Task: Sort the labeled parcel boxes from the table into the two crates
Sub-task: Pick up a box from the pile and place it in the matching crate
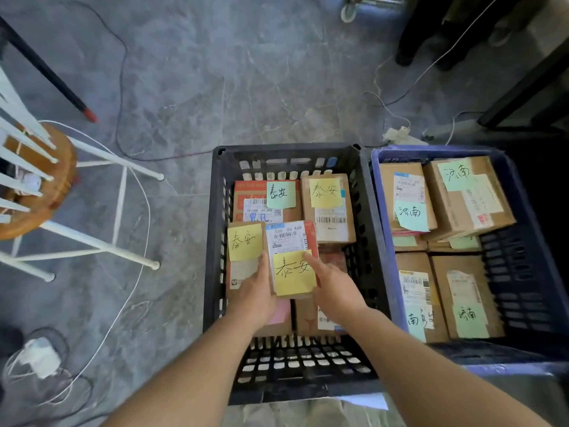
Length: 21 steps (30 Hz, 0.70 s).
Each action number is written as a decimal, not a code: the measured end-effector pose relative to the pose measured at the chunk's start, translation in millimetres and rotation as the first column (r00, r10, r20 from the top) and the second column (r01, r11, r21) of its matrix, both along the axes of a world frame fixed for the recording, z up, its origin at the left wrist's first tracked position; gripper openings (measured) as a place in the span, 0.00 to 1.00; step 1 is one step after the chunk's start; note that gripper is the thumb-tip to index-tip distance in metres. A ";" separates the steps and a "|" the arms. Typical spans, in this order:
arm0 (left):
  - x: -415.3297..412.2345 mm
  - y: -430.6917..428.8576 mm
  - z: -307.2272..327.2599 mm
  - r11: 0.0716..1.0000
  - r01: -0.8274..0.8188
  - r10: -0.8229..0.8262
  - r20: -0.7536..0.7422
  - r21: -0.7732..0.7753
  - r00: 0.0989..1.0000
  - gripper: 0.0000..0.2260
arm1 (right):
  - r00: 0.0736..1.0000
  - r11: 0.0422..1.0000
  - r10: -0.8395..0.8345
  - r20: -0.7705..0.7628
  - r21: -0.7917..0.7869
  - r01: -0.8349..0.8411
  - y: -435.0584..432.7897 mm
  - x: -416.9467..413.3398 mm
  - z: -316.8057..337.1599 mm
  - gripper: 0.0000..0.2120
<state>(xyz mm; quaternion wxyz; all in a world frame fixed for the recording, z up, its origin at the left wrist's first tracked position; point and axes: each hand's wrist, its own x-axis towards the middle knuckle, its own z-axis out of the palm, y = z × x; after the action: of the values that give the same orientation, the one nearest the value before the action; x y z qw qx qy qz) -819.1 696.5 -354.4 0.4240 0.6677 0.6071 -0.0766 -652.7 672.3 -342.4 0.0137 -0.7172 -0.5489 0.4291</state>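
Over the black crate we hold a yellow-noted parcel from both sides. The left grip clasps its left edge and the right grip its right, forefinger across the note. The parcel juts just beyond both grips. Best lowered flat among the neighbouring boxes, clear of the blue crate to the right.

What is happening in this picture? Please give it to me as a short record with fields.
Setting: two crates side by side on a grey floor
Black crate: holds 泰安 parcels
Blue crate: holds 济南 parcels
Held parcel: bears a yellow note, over the black crate
Left hand: grips the parcel's left edge
Right hand: grips its right edge
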 end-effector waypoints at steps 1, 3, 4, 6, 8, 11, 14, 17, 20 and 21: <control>-0.5 -0.2 -1.4 1.000 -0.008 0.008 0.005 0.013 1.000 0.42 | 1.000 1.000 0.003 0.004 0.003 -0.003 0.0 -0.1 -1.2 0.38; -3.3 -1.5 -1.7 0.999 -0.028 0.027 0.018 0.029 0.999 0.42 | 1.000 1.000 0.010 0.010 0.008 -0.010 -2.4 -0.8 -2.8 0.38; -5.8 -4.0 -0.8 0.999 -0.034 0.034 0.027 0.031 0.999 0.42 | 1.000 1.000 0.012 0.011 0.007 -0.013 -5.1 -1.2 -2.9 0.38; -10.2 -10.7 2.2 0.999 -0.034 0.032 0.051 0.024 0.998 0.42 | 0.999 1.000 0.031 0.017 -0.005 -0.031 -11.1 -1.7 -2.7 0.38; -12.6 -17.8 5.0 0.999 -0.033 0.032 0.095 0.003 0.995 0.44 | 0.998 0.998 0.055 0.024 -0.025 -0.054 -16.0 -2.6 -2.4 0.38; -9.3 -22.1 5.3 0.999 -0.029 0.025 0.126 0.027 0.992 0.46 | 0.996 0.997 0.079 0.034 -0.029 -0.078 -16.0 -1.2 -1.2 0.38; -6.9 -23.8 1.6 0.998 -0.042 0.036 0.103 0.054 0.994 0.46 | 0.995 0.996 0.084 0.045 -0.031 -0.083 -15.6 0.0 -3.1 0.38; -7.1 -27.8 2.1 0.997 -0.035 0.029 0.082 0.075 0.996 0.45 | 0.997 0.998 0.062 0.051 -0.021 -0.061 -19.4 -1.3 -1.7 0.39; -5.2 -31.5 9.9 0.994 -0.037 0.030 0.068 0.102 0.997 0.44 | 0.999 1.000 0.029 0.025 0.012 -0.029 -21.0 2.8 8.5 0.38; -3.3 -30.9 12.8 0.993 -0.032 0.025 0.062 0.111 0.998 0.44 | 0.999 0.999 0.029 0.027 0.024 -0.030 -18.9 5.3 13.4 0.37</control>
<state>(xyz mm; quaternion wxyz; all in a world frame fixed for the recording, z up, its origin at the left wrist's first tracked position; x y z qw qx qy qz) -822.4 665.6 -341.6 0.4054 0.6837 0.6067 -0.0160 -647.5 653.5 -329.0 0.0090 -0.7145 -0.5647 0.4128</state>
